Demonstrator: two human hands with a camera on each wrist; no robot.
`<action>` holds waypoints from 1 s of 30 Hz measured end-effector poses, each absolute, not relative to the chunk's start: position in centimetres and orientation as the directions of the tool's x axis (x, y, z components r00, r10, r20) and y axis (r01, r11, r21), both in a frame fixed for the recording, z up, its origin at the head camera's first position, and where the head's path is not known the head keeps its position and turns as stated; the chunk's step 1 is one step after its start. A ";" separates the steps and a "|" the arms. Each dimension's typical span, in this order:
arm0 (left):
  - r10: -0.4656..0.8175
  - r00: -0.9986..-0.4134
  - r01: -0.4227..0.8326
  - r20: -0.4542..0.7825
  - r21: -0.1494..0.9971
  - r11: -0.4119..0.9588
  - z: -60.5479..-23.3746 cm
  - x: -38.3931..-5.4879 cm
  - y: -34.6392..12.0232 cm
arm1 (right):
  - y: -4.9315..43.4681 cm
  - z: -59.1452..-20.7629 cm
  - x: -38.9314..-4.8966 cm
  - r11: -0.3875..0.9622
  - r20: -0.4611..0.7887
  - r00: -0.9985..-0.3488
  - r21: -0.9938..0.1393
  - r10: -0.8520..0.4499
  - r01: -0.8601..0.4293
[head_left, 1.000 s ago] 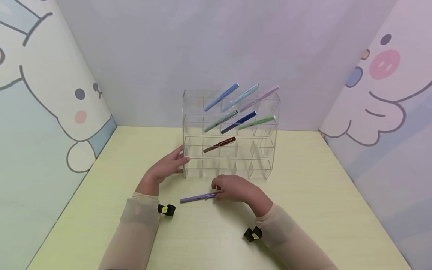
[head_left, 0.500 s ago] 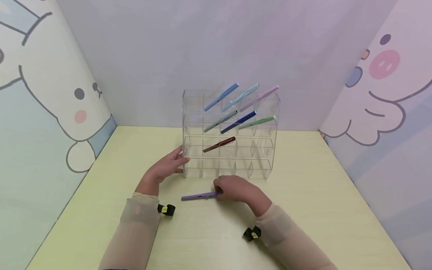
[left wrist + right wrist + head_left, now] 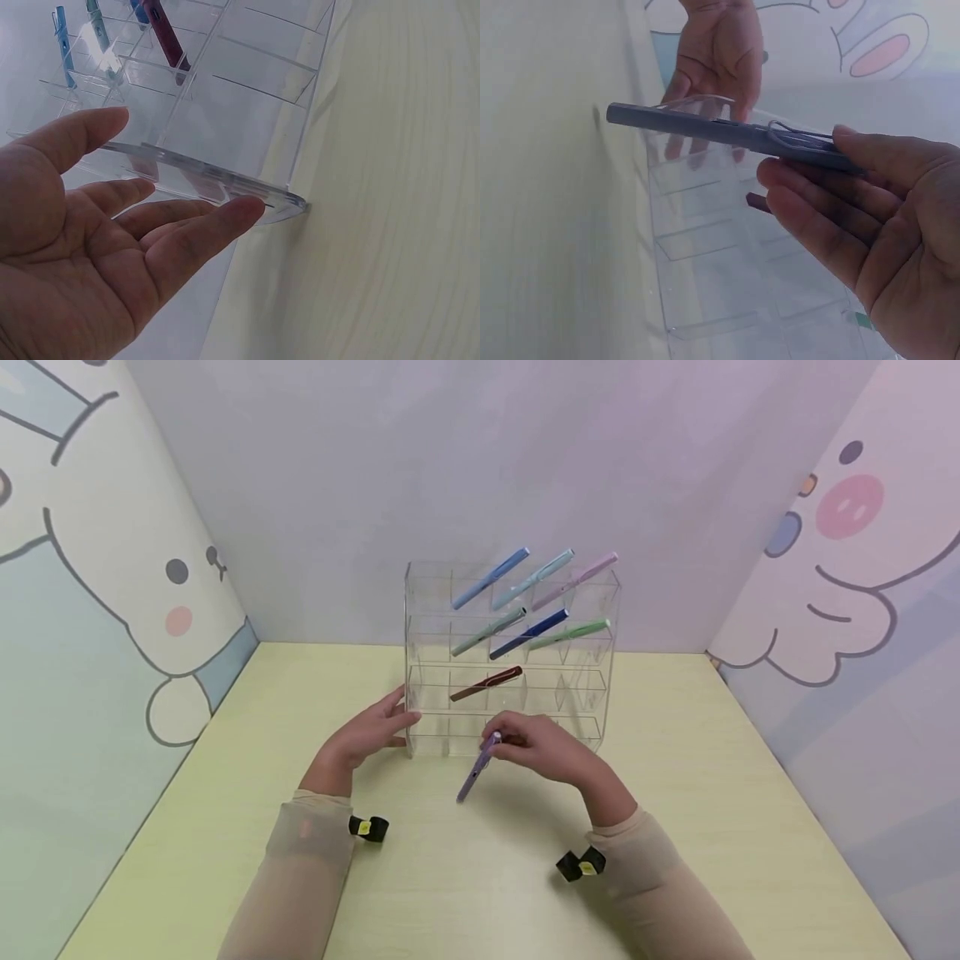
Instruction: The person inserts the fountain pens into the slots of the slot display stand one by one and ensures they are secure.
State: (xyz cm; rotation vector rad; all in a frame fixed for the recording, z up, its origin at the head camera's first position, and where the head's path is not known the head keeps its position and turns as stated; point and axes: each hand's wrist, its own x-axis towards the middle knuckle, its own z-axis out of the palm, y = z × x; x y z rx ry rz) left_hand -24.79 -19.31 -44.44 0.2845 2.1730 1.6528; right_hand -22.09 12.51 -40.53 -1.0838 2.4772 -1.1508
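My right hand (image 3: 543,752) pinches a purple pen (image 3: 477,774) near its clip end, thumb against fingers, before the lower front of a clear acrylic pen rack (image 3: 407,647). The pen slants, its free end pointing down toward me; in the right wrist view the wire clip of the purple pen (image 3: 682,124) shows near the thumb. At the rack's left side is my left hand (image 3: 363,735). In the left wrist view its thumb and loosely extended fingers (image 3: 199,236) lie along the side panel; whether all of them touch it, I cannot tell.
Several pens sit in the rack's upper tiers: light blue (image 3: 491,578), pale blue (image 3: 534,580), lilac (image 3: 576,582), grey-green (image 3: 489,632), dark blue (image 3: 529,634) and green (image 3: 570,633). A dark red pen (image 3: 486,684) lies lower. Cartoon-printed walls surround the pale tabletop (image 3: 300,677).
My right hand has lifted the purple pen off the table, moved toward the rack and turned it from lying nearly level to slanting, clip end up. My left hand stays at the rack's side.
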 end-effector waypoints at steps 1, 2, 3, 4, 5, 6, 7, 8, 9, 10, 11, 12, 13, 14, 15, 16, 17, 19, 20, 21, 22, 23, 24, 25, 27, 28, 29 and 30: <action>0.388 -0.902 -0.079 -0.190 0.956 0.283 -44.5 -24.8 -19.3 | 12.8 -40.4 -22.2 0.400 0.135 -0.721 -0.756 -0.680 -0.519; 0.387 -0.902 -0.080 -0.191 0.955 0.285 -44.5 -24.8 -19.3 | 13.1 -40.2 -22.3 0.369 0.157 -0.732 -0.782 -0.663 -0.502; 0.386 -0.902 -0.082 -0.194 0.954 0.287 -44.5 -24.8 -19.4 | 13.5 -40.0 -22.4 0.341 0.182 -0.746 -0.803 -0.641 -0.489; 0.382 -0.903 -0.088 -0.197 0.954 0.286 -44.5 -24.8 -19.3 | 13.8 -39.8 -22.5 0.306 0.214 -0.758 -0.822 -0.616 -0.480; 0.385 -0.902 -0.083 -0.194 0.955 0.286 -44.5 -24.8 -19.4 | 14.1 -39.6 -22.7 0.271 0.250 -0.770 -0.836 -0.587 -0.477; 0.385 -0.903 -0.082 -0.193 0.955 0.286 -44.5 -24.8 -19.4 | 14.4 -39.4 -22.8 0.237 0.291 -0.778 -0.842 -0.557 -0.484; 0.386 -0.903 -0.080 -0.191 0.955 0.285 -44.5 -24.8 -19.3 | 14.7 -39.2 -23.0 0.203 0.333 -0.782 -0.844 -0.528 -0.496; 0.385 -0.903 -0.080 -0.190 0.955 0.285 -44.4 -24.8 -19.4 | 15.0 -38.9 -23.1 0.175 0.376 -0.785 -0.841 -0.493 -0.512; 0.381 -0.904 -0.083 -0.192 0.955 0.284 -44.4 -24.8 -19.3 | 15.3 -38.7 -23.3 0.153 0.417 -0.788 -0.834 -0.453 -0.530; 0.381 -0.905 -0.083 -0.191 0.955 0.283 -44.4 -24.8 -19.3 | 15.5 -38.5 -23.4 0.131 0.455 -0.790 -0.828 -0.412 -0.545; 0.380 -0.905 -0.083 -0.192 0.955 0.285 -44.4 -24.8 -19.4 | 15.8 -38.3 -23.6 0.117 0.485 -0.791 -0.821 -0.372 -0.559; 0.377 -0.906 -0.087 -0.195 0.955 0.284 -44.5 -24.8 -19.4 | 16.0 -38.1 -23.7 0.104 0.515 -0.791 -0.813 -0.332 -0.573; 0.377 -0.905 -0.089 -0.196 0.955 0.283 -44.5 -24.8 -19.4 | 16.3 -38.0 -23.9 0.085 0.542 -0.788 -0.806 -0.290 -0.586; 0.376 -0.905 -0.092 -0.198 0.955 0.283 -44.6 -24.8 -19.4 | 16.5 -37.8 -24.1 0.071 0.570 -0.784 -0.796 -0.247 -0.601; 0.377 -0.904 -0.093 -0.199 0.955 0.281 -44.7 -24.9 -19.4 | 16.6 -37.7 -24.3 0.054 0.594 -0.778 -0.787 -0.206 -0.615; 0.378 -0.904 -0.095 -0.200 0.955 0.279 -44.7 -24.9 -19.5 | 16.8 -37.6 -24.5 0.041 0.617 -0.769 -0.775 -0.168 -0.631; 0.378 -0.903 -0.097 -0.202 0.956 0.278 -44.8 -24.9 -19.5 | 17.0 -37.4 -24.8 0.025 0.635 -0.762 -0.766 -0.130 -0.643; 0.380 -0.902 -0.098 -0.203 0.956 0.276 -44.8 -24.9 -19.5 | 17.1 -37.2 -25.2 0.004 0.666 -0.744 -0.745 -0.061 -0.667; 0.380 -0.902 -0.098 -0.202 0.956 0.277 -44.8 -24.9 -19.5 | 17.2 -37.1 -25.4 0.002 0.674 -0.738 -0.738 -0.032 -0.675; 0.379 -0.903 -0.098 -0.203 0.956 0.277 -44.8 -24.9 -19.5 | 17.2 -37.1 -25.6 -0.004 0.678 -0.735 -0.735 -0.006 -0.678; 0.376 -0.904 -0.099 -0.203 0.955 0.278 -44.8 -24.9 -19.5 | 17.2 -37.1 -25.8 -0.002 0.679 -0.734 -0.734 0.014 -0.679; 0.375 -0.904 -0.100 -0.205 0.955 0.280 -44.8 -24.9 -19.4 | 17.2 -37.1 -25.9 0.007 0.677 -0.735 -0.736 0.031 -0.677; 0.375 -0.904 -0.100 -0.205 0.954 0.282 -44.8 -24.9 -19.4 | 17.2 -37.2 -26.1 0.027 0.676 -0.736 -0.737 0.043 -0.675; 0.378 -0.904 -0.095 -0.202 0.955 0.282 -44.7 -24.9 -19.4 | 17.2 -37.3 -26.1 0.038 0.670 -0.740 -0.742 0.051 -0.669; 0.374 -0.904 -0.100 -0.206 0.954 0.283 -44.7 -24.9 -19.4 | 17.1 -37.6 -26.3 0.060 0.659 -0.750 -0.752 0.056 -0.657; 0.374 -0.904 -0.102 -0.208 0.954 0.283 -44.7 -24.9 -19.4 | 17.0 -37.7 -26.4 0.074 0.654 -0.754 -0.756 0.055 -0.650; 0.374 -0.904 -0.103 -0.209 0.953 0.284 -44.7 -24.9 -19.4 | 16.8 -37.8 -26.4 0.082 0.648 -0.759 -0.761 0.054 -0.644; 0.374 -0.904 -0.104 -0.209 0.954 0.283 -44.7 -24.9 -19.4 | 16.7 -37.9 -26.4 0.080 0.641 -0.766 -0.767 0.051 -0.637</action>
